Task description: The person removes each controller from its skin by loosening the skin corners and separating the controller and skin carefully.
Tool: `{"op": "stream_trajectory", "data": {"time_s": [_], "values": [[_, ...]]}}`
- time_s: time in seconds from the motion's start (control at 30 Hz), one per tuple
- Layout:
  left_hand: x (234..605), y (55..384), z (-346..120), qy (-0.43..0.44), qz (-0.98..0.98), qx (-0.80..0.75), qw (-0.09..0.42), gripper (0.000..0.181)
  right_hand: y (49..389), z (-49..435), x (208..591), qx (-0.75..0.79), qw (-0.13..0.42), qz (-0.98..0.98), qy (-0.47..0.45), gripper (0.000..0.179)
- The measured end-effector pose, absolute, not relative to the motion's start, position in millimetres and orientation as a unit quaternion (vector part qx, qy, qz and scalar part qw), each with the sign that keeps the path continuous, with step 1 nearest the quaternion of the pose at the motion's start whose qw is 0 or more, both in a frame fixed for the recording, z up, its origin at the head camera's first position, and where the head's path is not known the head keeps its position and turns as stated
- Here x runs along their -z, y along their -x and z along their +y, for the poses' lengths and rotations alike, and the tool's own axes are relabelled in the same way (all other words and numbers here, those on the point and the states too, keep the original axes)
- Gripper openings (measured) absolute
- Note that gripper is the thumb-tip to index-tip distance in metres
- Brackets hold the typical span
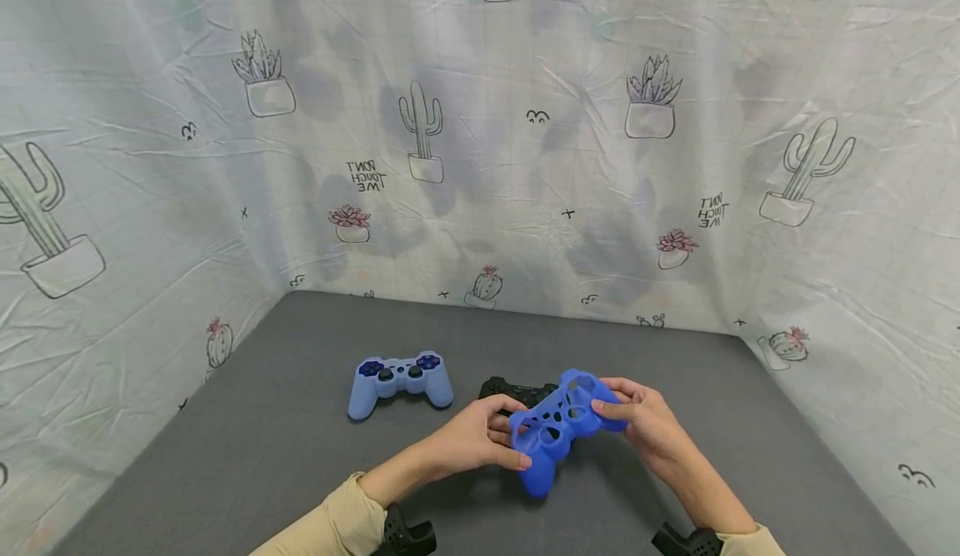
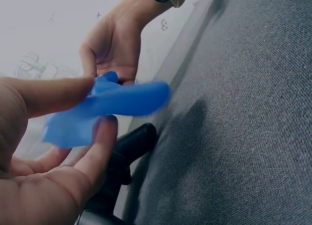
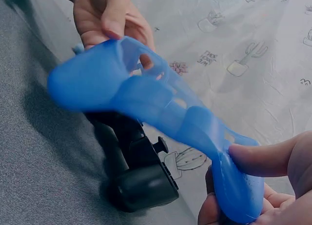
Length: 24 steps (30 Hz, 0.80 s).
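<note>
Blue cover (image 3: 151, 108) held up off the tabletop (image 1: 262, 456), tilted, its left end nearer the person than its right. Left hand (image 1: 483, 439) pinches the left end, thumb above, a fingertip beneath; right hand (image 1: 651, 427) clamps the right end between thumb and fingers. Black controller (image 1: 517, 391) lies behind and below, partly hidden; contact between the two cannot be told.

Handling, as judged: the cover looks thin and pliable, so an even grip at both ends should keep the openings from twisting; pinching by the solid grips spares the narrow rims. Low swings could knock the controller's sticks.

Room: light blue controller (image 1: 399, 383) sits to the left, well apart. Far edge meets a hanging sheet (image 1: 480, 231); better room lies to the right and near left.
</note>
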<state>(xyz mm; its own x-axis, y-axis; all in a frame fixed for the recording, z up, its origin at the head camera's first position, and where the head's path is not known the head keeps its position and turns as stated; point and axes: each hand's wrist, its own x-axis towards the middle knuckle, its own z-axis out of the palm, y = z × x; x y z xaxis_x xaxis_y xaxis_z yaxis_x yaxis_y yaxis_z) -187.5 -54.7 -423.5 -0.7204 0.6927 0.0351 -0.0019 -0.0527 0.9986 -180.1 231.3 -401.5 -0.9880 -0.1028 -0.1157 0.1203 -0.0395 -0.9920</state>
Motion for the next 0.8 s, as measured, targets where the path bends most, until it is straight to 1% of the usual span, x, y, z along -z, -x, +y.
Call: {"op": "stream_trajectory", "data": {"time_s": [0.1, 0.3, 0.53, 0.8], "values": [[423.4, 187.9, -54.1, -0.263, 0.639, -0.678, 0.250, 0.056, 179.8, 231.9, 400.3, 0.728, 0.087, 0.680, -0.010, 0.042], [420.7, 190.6, -53.1, -0.220, 0.648, -0.697, 0.215, 0.054, 180.2, 235.3, 397.7, 0.740, 0.111, 0.664, 0.008, 0.036], [418.7, 190.9, -53.8, -0.212, 0.620, -0.721, 0.225, 0.052, 181.1, 238.4, 396.6, 0.741, 0.133, 0.657, 0.028, 0.036], [416.1, 187.8, -51.9, -0.189, 0.612, -0.735, 0.224, 0.061, 181.0, 239.0, 398.7, 0.746, 0.115, 0.656, 0.017, 0.039]]}}
